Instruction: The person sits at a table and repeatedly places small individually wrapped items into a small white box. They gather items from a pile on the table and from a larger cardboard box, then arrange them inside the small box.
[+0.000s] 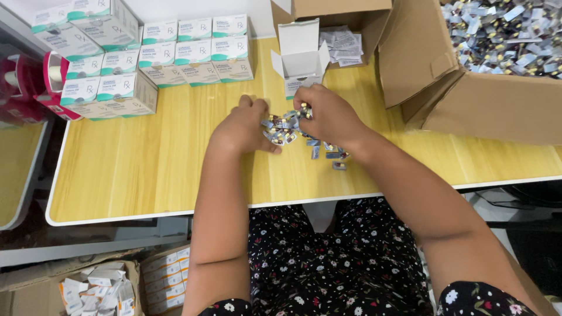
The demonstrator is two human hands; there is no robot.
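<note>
A small heap of foil capsule strips (285,130) sits at the middle of the pale wooden worktop (146,169), gathered between a seated person's two hands. The left hand (243,130) rests knuckles-up against the left side of the heap, fingers curled loosely around the strips nearest it, thumb flat on the wood. The right hand (328,114) arches over the right side, fingertips pinched on a strip at the top of the pile; neither hand is spread wide, and both are closed partway on foil. A few loose strips (331,155) lie just beside the right wrist, apart from the main heap.

Handling such slippery, light pieces well seems to call for squaring the strips into one neat stack before lifting, with fingers kept low so none slide off toward the near edge.

Directly behind the hands stands a small white carton (300,55), upright with its top flaps open. Folded paper leaflets (341,45) lie behind it at the mouth of a brown cardboard box (345,14). To the right, a large cardboard box (468,88) holds a deep mass of more foil strips (503,32). At the worktop's far left, closed white-and-teal cartons (175,52) are stacked in rows. Below the worktop's left end, another cardboard box on the floor (105,287) holds flattened cartons.
</note>
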